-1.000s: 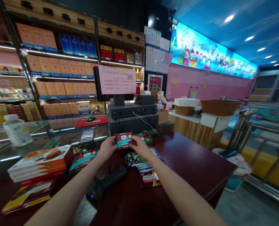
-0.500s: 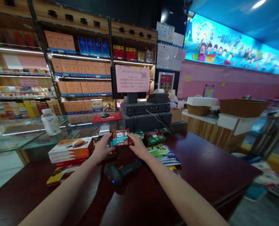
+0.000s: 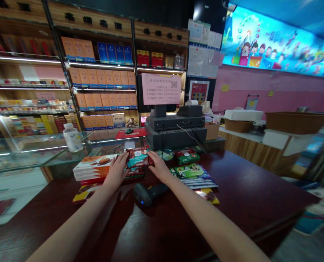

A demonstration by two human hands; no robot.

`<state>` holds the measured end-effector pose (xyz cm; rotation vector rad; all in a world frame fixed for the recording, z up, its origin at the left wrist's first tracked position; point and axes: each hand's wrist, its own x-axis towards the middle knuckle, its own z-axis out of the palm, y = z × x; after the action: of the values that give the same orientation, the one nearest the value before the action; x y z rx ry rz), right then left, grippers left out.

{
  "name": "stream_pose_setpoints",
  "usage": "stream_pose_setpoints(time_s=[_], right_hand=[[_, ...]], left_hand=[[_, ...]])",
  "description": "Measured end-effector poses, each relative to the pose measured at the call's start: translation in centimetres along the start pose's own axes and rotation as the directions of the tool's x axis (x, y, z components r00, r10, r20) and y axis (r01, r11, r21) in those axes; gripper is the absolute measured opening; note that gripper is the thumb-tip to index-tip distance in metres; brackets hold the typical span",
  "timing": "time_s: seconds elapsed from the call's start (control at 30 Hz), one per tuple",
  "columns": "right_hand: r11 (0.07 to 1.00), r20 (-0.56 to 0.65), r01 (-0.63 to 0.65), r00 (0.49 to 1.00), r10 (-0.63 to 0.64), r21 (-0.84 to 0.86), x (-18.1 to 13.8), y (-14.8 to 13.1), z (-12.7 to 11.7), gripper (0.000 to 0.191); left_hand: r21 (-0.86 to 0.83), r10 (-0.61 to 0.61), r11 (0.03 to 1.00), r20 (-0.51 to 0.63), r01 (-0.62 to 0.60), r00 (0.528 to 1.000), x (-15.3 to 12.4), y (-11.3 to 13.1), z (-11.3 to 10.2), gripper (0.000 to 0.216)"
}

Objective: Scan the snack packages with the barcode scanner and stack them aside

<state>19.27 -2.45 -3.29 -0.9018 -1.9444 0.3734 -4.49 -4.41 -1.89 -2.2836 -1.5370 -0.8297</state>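
Note:
A red and teal snack packet [image 3: 138,157] is held by its two ends between my hands. My left hand [image 3: 118,170] has its fingers closed on the left end, and my right hand [image 3: 158,168] pinches the right end. Just under it lie similar red packets [image 3: 136,172], partly covered; whether they touch it I cannot tell. A black barcode scanner [image 3: 147,194] rests on the table, nearer to me. Beside my left hand is a stack of white and orange boxes [image 3: 92,168]. Green snack packets [image 3: 190,171] lie to the right of my right hand.
Behind the packets stands a cash register [image 3: 175,123] with a pink paper sign [image 3: 161,89]. A red and green packet [image 3: 187,156] lies before it. Yellow packs [image 3: 82,194] lie front left, another yellow pack [image 3: 209,195] at right. A white bottle [image 3: 72,138] stands on the glass counter.
The view has turned a little left, so the scene sits farther right. Against the table, both hands and the held packet have shifted left, over the similar red packets.

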Motion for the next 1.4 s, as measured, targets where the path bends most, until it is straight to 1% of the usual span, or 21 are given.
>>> stream_pose_setpoints(time_s=[0.13, 0.2, 0.37, 0.47, 0.6, 0.7, 0.83, 0.97, 1.07, 1.13, 1.2, 1.3, 1.33, 1.4], right_hand=[[1.000, -0.024, 0.019, 1.000, -0.020, -0.015, -0.2, 0.1, 0.1, 0.080], [1.000, -0.041, 0.019, 0.999, -0.020, -0.020, -0.3, 0.2, 0.1, 0.079], [0.999, -0.047, 0.036, 0.998, -0.037, -0.013, -0.4, 0.4, -0.3, 0.062], [0.999, -0.062, 0.035, 0.997, -0.034, 0.007, -0.2, 0.2, -0.6, 0.047], [0.999, -0.128, -0.028, 0.991, 0.033, 0.035, 0.1, -0.1, -0.6, 0.030], [0.996, -0.143, -0.069, 0.987, 0.075, 0.048, 0.1, -0.3, -0.7, 0.024], [0.990, -0.123, -0.131, 0.983, 0.137, 0.062, -0.1, -0.5, -0.8, 0.022], [0.973, -0.130, -0.186, 0.970, 0.203, 0.134, 0.3, -0.3, -0.5, 0.024], [0.950, -0.140, -0.212, 0.959, 0.247, 0.227, 0.9, -0.1, 0.1, 0.024], [0.928, -0.155, -0.231, 0.946, 0.285, 0.293, 1.4, 0.0, 0.5, 0.023], [0.906, -0.174, -0.255, 0.929, 0.327, 0.339, 1.8, -0.2, 0.7, 0.022], [0.875, -0.184, -0.304, 0.901, 0.392, 0.377, 2.4, -0.6, 0.7, 0.021], [0.865, -0.179, -0.315, 0.896, 0.407, 0.389, 2.6, -0.8, 0.6, 0.020], [0.852, -0.160, -0.323, 0.895, 0.417, 0.412, 2.8, -1.2, 0.6, 0.020]], left_hand=[[0.033, 0.008, 0.999, 0.010, -0.008, 1.000, -0.4, 0.3, -0.8, 0.066], [0.046, 0.018, 0.999, -0.002, -0.018, 1.000, -0.6, 0.3, -1.1, 0.065], [0.033, 0.002, 0.999, -0.015, -0.001, 1.000, -0.8, 0.4, -1.5, 0.058], [-0.024, 0.002, 1.000, -0.007, -0.002, 1.000, -0.8, 0.8, -1.7, 0.046], [-0.088, 0.030, 0.996, 0.017, -0.028, 0.999, -0.5, 1.9, -1.8, 0.031], [-0.094, -0.014, 0.995, 0.004, 0.015, 1.000, -0.1, 2.4, -1.9, 0.026], [-0.121, -0.082, 0.990, -0.018, 0.079, 0.996, 0.4, 2.5, -2.2, 0.024], [-0.183, -0.139, 0.974, -0.016, 0.134, 0.990, 0.9, 2.3, -2.1, 0.024], [-0.213, -0.181, 0.962, -0.037, 0.170, 0.983, 1.0, 2.4, -1.9, 0.028], [-0.185, -0.158, 0.972, -0.057, 0.145, 0.986, 1.0, 2.4, -1.8, 0.033], [-0.115, -0.077, 0.991, -0.069, 0.068, 0.995, 0.9, 2.3, -1.8, 0.042], [0.011, 0.080, 0.997, -0.057, -0.080, 0.995, 0.6, 2.0, -2.0, 0.070], [0.046, 0.121, 0.992, -0.046, -0.119, 0.992, 0.5, 1.8, -2.1, 0.078], [0.103, 0.167, 0.981, -0.023, -0.164, 0.986, 0.3, 1.7, -2.3, 0.088]])
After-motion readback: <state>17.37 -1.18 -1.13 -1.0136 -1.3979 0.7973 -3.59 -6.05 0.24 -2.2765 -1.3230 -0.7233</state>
